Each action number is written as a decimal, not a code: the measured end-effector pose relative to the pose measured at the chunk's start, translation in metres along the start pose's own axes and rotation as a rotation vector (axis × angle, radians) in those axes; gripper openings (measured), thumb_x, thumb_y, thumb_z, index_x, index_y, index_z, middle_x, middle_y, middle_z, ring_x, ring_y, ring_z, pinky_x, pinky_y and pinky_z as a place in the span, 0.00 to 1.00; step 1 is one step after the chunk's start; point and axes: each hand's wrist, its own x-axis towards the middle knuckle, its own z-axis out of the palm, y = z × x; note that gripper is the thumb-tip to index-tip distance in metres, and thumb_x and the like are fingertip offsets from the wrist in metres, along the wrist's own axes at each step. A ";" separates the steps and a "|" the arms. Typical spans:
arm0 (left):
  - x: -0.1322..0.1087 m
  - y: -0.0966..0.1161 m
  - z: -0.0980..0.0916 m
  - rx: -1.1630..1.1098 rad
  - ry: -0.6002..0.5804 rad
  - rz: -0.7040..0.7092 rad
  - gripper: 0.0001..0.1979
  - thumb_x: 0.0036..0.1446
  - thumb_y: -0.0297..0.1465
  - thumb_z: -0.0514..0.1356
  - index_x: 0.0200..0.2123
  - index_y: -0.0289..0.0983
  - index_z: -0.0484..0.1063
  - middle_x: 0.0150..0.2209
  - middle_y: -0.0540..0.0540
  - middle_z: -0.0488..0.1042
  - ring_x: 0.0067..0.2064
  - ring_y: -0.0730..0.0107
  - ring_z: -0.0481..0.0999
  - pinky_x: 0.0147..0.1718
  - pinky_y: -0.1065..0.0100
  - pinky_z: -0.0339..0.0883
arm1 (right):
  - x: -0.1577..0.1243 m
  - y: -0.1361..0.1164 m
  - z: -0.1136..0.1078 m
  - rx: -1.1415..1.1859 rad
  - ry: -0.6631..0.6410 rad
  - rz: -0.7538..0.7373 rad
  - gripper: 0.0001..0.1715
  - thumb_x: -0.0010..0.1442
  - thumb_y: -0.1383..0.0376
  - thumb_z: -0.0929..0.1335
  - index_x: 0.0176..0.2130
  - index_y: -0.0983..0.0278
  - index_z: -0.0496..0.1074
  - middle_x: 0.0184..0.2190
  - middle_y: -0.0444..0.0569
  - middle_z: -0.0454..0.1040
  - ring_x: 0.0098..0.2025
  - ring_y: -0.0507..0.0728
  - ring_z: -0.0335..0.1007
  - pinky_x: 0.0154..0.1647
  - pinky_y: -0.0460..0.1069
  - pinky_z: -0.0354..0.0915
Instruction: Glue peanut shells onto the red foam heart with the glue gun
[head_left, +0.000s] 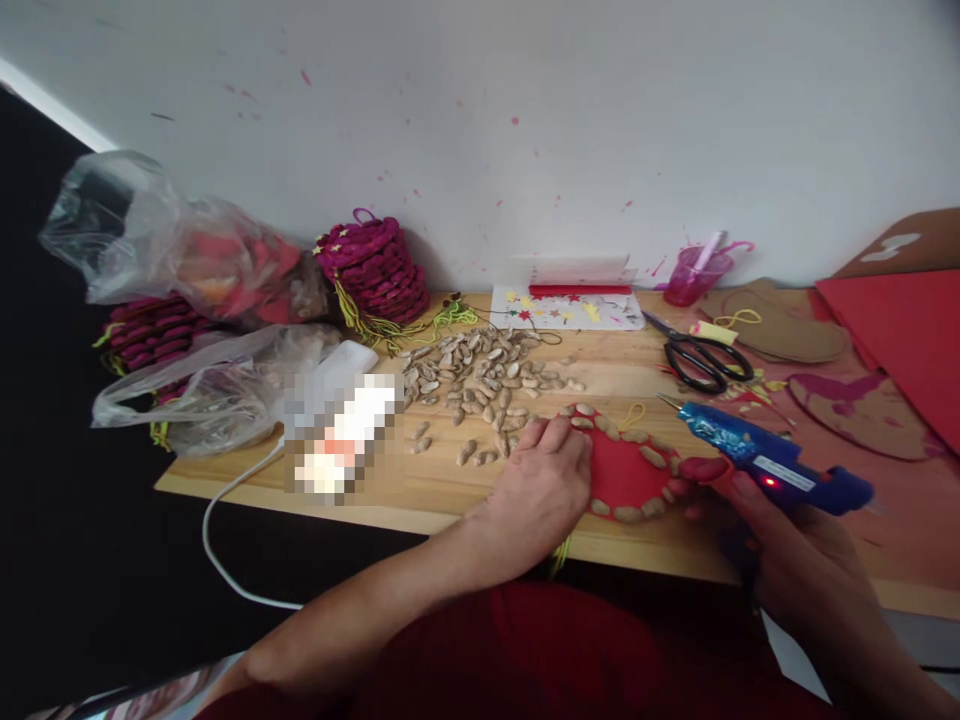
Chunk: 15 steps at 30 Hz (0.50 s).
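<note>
A red cut-out shape [626, 475] lies near the table's front edge, with peanut shells [651, 456] set along its rim and a yellow cord loop [633, 415] at its top. My left hand [546, 478] rests on the left side of this shape, fingers bent and close together; whatever is under the fingertips is hidden. In my right hand [787, 540] is a blue glue gun [750, 455], its nozzle pointing up and left and a red light glowing on its side. Some right-hand fingers touch the shape's right edge.
Loose peanut shells [480, 370] are heaped left of centre. Black scissors [701, 360], a pink cup [694, 275] and a sticker sheet [570, 306] are farther back. A purple braided bundle [375, 270], plastic bags [217, 390] and a white cable [217, 540] lie leftward. Red sheets [907, 340] lie right.
</note>
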 end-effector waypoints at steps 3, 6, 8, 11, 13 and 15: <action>0.000 0.001 -0.001 0.005 0.002 -0.001 0.11 0.61 0.26 0.62 0.46 0.28 0.76 0.43 0.40 0.74 0.48 0.53 0.70 0.49 0.56 0.66 | 0.001 -0.002 0.001 0.083 -0.032 0.085 0.19 0.51 0.48 0.77 0.35 0.58 0.81 0.35 0.49 0.82 0.33 0.58 0.80 0.34 0.46 0.75; 0.001 0.001 -0.002 0.008 0.006 0.002 0.11 0.61 0.26 0.62 0.46 0.28 0.76 0.43 0.40 0.74 0.48 0.53 0.70 0.50 0.56 0.67 | 0.001 -0.002 0.001 0.097 -0.037 0.103 0.19 0.51 0.48 0.77 0.36 0.58 0.82 0.35 0.49 0.82 0.34 0.56 0.79 0.34 0.44 0.74; 0.001 0.000 -0.003 0.007 0.001 0.002 0.11 0.61 0.26 0.62 0.46 0.28 0.76 0.42 0.40 0.74 0.48 0.53 0.71 0.49 0.56 0.67 | 0.001 -0.002 0.001 0.100 -0.037 0.108 0.19 0.52 0.48 0.77 0.36 0.59 0.82 0.34 0.48 0.82 0.33 0.56 0.78 0.35 0.43 0.73; 0.002 0.000 -0.004 -0.006 -0.008 -0.001 0.12 0.62 0.26 0.61 0.47 0.27 0.76 0.43 0.40 0.74 0.48 0.52 0.71 0.49 0.55 0.68 | 0.000 -0.003 0.001 0.118 -0.031 0.100 0.18 0.52 0.49 0.77 0.35 0.59 0.82 0.34 0.48 0.82 0.32 0.55 0.77 0.34 0.43 0.73; 0.001 0.001 -0.003 -0.031 -0.009 -0.019 0.13 0.62 0.25 0.60 0.49 0.27 0.75 0.43 0.39 0.75 0.49 0.52 0.71 0.51 0.54 0.68 | -0.001 -0.004 0.002 0.123 -0.041 0.083 0.17 0.52 0.50 0.77 0.35 0.58 0.81 0.35 0.47 0.82 0.32 0.54 0.76 0.34 0.43 0.72; -0.001 0.002 -0.002 -0.072 -0.001 -0.049 0.14 0.64 0.25 0.58 0.51 0.27 0.74 0.44 0.39 0.75 0.50 0.52 0.71 0.52 0.54 0.68 | -0.001 -0.004 0.003 0.122 -0.056 0.079 0.16 0.53 0.50 0.77 0.35 0.58 0.81 0.35 0.47 0.82 0.31 0.53 0.76 0.34 0.42 0.72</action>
